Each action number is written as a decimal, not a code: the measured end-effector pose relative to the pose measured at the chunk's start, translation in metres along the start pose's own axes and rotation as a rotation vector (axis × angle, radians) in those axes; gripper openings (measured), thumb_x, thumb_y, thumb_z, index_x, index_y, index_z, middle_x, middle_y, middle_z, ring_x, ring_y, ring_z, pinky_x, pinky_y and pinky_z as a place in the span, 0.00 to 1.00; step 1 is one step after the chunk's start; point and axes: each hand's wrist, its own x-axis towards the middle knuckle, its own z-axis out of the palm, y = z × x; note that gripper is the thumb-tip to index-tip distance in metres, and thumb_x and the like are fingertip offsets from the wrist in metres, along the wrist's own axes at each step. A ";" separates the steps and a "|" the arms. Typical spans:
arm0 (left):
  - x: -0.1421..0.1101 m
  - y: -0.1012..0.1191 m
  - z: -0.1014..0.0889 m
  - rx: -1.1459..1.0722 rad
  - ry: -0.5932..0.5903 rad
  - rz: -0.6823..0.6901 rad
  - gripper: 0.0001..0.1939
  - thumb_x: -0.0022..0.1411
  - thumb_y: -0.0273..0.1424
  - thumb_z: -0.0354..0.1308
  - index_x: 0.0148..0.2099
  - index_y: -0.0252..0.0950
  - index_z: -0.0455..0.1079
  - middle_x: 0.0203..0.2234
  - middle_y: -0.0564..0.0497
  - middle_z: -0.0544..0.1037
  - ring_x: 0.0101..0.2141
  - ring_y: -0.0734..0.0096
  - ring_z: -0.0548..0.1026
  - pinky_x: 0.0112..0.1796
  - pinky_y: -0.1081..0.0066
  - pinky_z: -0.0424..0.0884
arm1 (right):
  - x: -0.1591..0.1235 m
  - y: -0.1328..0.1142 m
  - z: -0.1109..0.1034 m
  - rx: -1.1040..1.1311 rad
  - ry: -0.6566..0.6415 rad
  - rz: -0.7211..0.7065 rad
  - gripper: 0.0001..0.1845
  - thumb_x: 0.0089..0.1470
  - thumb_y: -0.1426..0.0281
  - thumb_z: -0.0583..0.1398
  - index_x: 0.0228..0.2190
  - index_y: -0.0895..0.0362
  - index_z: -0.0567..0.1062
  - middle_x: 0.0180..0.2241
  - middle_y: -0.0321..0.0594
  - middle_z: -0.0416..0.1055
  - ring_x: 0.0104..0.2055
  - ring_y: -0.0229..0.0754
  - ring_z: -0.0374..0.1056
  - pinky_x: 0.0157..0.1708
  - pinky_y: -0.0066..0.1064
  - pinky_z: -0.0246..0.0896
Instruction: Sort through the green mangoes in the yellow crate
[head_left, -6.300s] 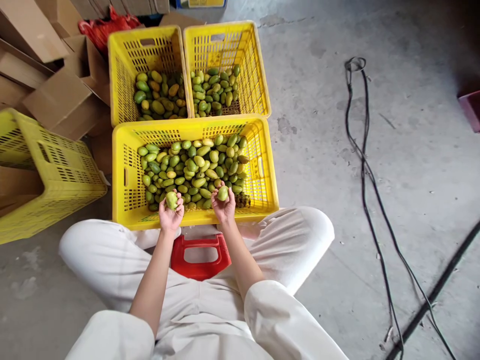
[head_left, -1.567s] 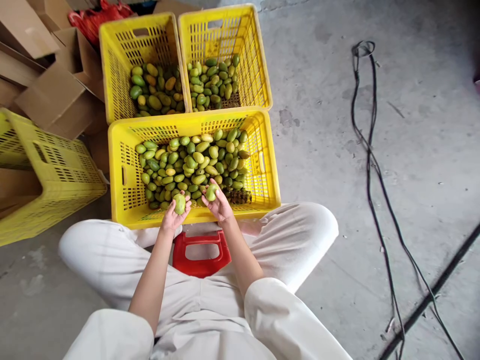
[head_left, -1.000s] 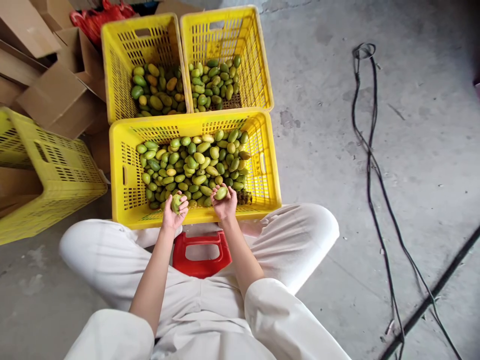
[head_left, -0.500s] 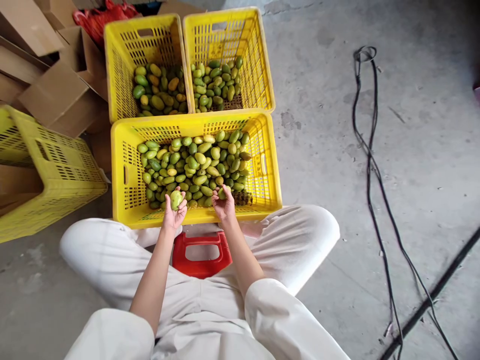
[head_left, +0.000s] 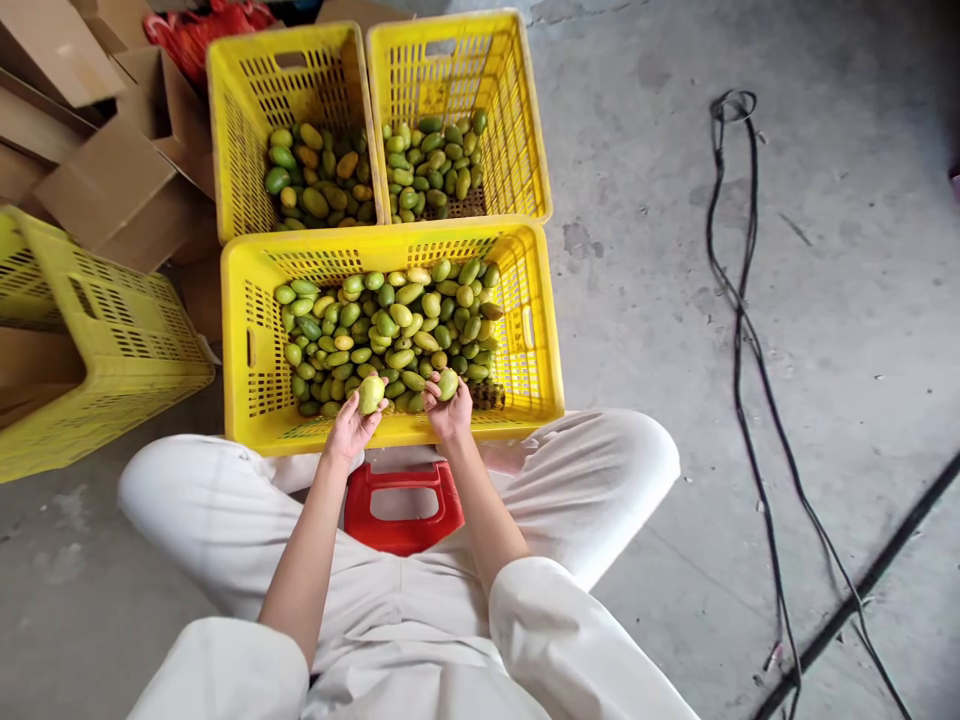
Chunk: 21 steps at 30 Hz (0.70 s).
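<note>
I sit on a red stool [head_left: 401,505] facing a yellow crate [head_left: 240,350] full of small green mangoes [head_left: 390,325]. My left hand [head_left: 349,430] holds a yellow-green mango [head_left: 370,394] on its fingertips over the crate's near edge. My right hand [head_left: 450,412] grips another green mango [head_left: 448,383] just beside it. Both hands hover above the near side of the fruit pile.
Two more yellow crates stand behind, the left crate [head_left: 225,120] and the right crate [head_left: 529,140], each partly filled with mangoes. A tipped yellow crate [head_left: 90,330] and cardboard boxes [head_left: 105,180] lie at left. Black cables [head_left: 739,300] run over the concrete floor at right.
Both hands have kept turning their mangoes over the near edge. The left hand has shifted slightly right and raised its mango onto the fingertips; the right hand's mango shows more now.
</note>
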 end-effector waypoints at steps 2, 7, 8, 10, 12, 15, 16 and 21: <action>0.001 -0.004 -0.006 0.045 0.021 0.003 0.21 0.59 0.29 0.65 0.55 0.35 0.72 0.47 0.40 0.78 0.34 0.71 0.74 0.28 0.77 0.68 | 0.000 0.000 0.000 -0.038 -0.024 0.008 0.12 0.63 0.65 0.52 0.28 0.54 0.67 0.26 0.33 0.67 0.18 0.31 0.53 0.14 0.21 0.53; 0.005 -0.009 -0.021 0.048 -0.008 -0.021 0.19 0.57 0.47 0.68 0.38 0.36 0.75 0.30 0.48 0.75 0.31 0.71 0.72 0.29 0.74 0.68 | -0.002 0.004 -0.002 -0.137 -0.046 -0.062 0.09 0.57 0.59 0.62 0.33 0.52 0.72 0.32 0.33 0.73 0.21 0.31 0.57 0.17 0.23 0.56; 0.005 -0.009 -0.021 0.043 -0.038 -0.019 0.23 0.56 0.54 0.65 0.32 0.36 0.73 0.24 0.50 0.71 0.28 0.72 0.70 0.27 0.74 0.67 | -0.002 0.005 -0.003 -0.147 -0.035 -0.079 0.09 0.55 0.61 0.64 0.34 0.51 0.72 0.31 0.31 0.73 0.22 0.31 0.60 0.18 0.23 0.57; 0.004 -0.007 -0.016 0.027 -0.081 0.000 0.32 0.56 0.62 0.57 0.23 0.37 0.66 0.18 0.54 0.61 0.23 0.73 0.63 0.24 0.74 0.66 | -0.002 0.007 -0.004 -0.181 -0.015 -0.103 0.10 0.52 0.65 0.66 0.37 0.48 0.73 0.27 0.28 0.70 0.25 0.33 0.65 0.21 0.23 0.59; 0.001 -0.003 -0.007 -0.002 -0.082 0.006 0.34 0.59 0.63 0.52 0.21 0.37 0.61 0.17 0.55 0.56 0.22 0.73 0.60 0.24 0.73 0.67 | -0.002 0.009 -0.004 -0.221 -0.030 -0.107 0.12 0.51 0.67 0.66 0.38 0.47 0.73 0.27 0.26 0.69 0.27 0.33 0.68 0.25 0.23 0.63; -0.003 0.005 0.004 -0.047 -0.035 -0.020 0.31 0.65 0.58 0.48 0.23 0.37 0.60 0.23 0.52 0.61 0.27 0.74 0.65 0.26 0.74 0.71 | -0.004 0.010 -0.003 -0.233 -0.099 -0.089 0.16 0.49 0.70 0.66 0.41 0.46 0.73 0.34 0.28 0.74 0.31 0.33 0.70 0.32 0.25 0.68; -0.004 0.007 0.006 -0.055 -0.009 -0.033 0.29 0.67 0.55 0.48 0.25 0.36 0.60 0.27 0.50 0.64 0.28 0.74 0.67 0.25 0.76 0.71 | -0.005 0.010 -0.003 -0.224 -0.114 -0.077 0.17 0.48 0.71 0.65 0.41 0.47 0.73 0.36 0.29 0.75 0.33 0.34 0.70 0.33 0.26 0.69; -0.005 0.008 0.004 -0.034 0.031 -0.099 0.15 0.67 0.44 0.55 0.35 0.37 0.65 0.29 0.53 0.64 0.23 0.80 0.64 0.15 0.85 0.57 | -0.007 0.004 -0.003 -0.145 -0.139 0.013 0.17 0.45 0.71 0.60 0.40 0.50 0.74 0.40 0.37 0.77 0.40 0.40 0.73 0.34 0.30 0.72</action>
